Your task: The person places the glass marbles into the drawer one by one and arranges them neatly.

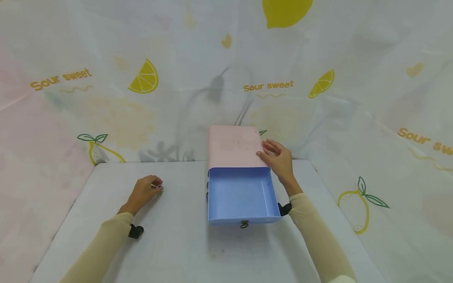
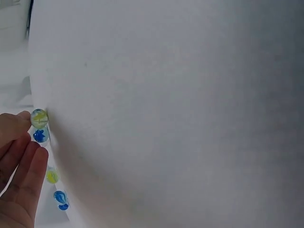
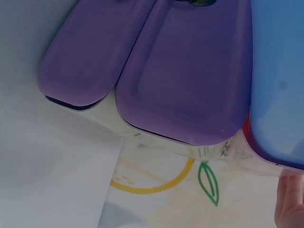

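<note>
A small cabinet with a pink case (image 1: 233, 145) stands on the table, its blue drawer (image 1: 238, 196) pulled far out. The drawer shows a bare inside. Two purple drawers (image 3: 185, 76) appear in the right wrist view. My right hand (image 1: 277, 159) rests at the case's right side, thumb against the upper edge and fingers fairly straight. Left of the cabinet, my left hand (image 1: 143, 190) hovers with curled fingers. In the left wrist view its thumb and finger pinch a yellow-green glass marble (image 2: 39, 118). Beside that shows a blue marble (image 2: 41, 135); whether it is also held is unclear.
More small yellow-green and blue balls (image 2: 52, 175) show beyond the left fingers; their support is unclear. A ring pull (image 1: 244, 224) hangs on the drawer front. A lemon-printed cloth (image 1: 177, 102) hangs behind the white table (image 1: 177, 243).
</note>
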A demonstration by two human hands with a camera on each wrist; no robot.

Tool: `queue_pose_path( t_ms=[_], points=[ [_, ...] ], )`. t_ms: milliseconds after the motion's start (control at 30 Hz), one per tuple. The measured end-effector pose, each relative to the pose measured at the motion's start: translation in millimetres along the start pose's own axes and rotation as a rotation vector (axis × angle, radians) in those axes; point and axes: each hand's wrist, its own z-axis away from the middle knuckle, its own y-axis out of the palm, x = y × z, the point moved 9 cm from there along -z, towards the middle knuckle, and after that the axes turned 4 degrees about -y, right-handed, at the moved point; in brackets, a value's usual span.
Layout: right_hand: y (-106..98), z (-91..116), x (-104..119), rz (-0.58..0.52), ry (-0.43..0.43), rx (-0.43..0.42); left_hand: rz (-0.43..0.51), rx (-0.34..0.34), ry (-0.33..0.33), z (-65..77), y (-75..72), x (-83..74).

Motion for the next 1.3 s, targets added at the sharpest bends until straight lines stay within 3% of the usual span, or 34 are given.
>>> queue_pose_path(
  t_ms=[500, 800, 1033, 1300],
  points=[
    [1.4, -0.4, 2.2, -0.014, -0.004, 0.007, 0.001, -0.014, -0.054, -0.8, 4.3, 11.3],
    [5.2, 7.8, 32.0, -0.003, 0.022, 0.041, 0.011, -0.025, -0.033, 0.2, 4.4, 10.6],
    [3.2, 3.0, 15.7, -0.037, 0.018, 0.031, -0.009, -0.007, -0.040, -0.9, 5.6, 10.6],
    [1.1, 0.3, 0.1, 0.002, -0.008, 0.013, -0.002, 0.017, -0.079, -1.1, 5.6, 12.2]
  ],
)
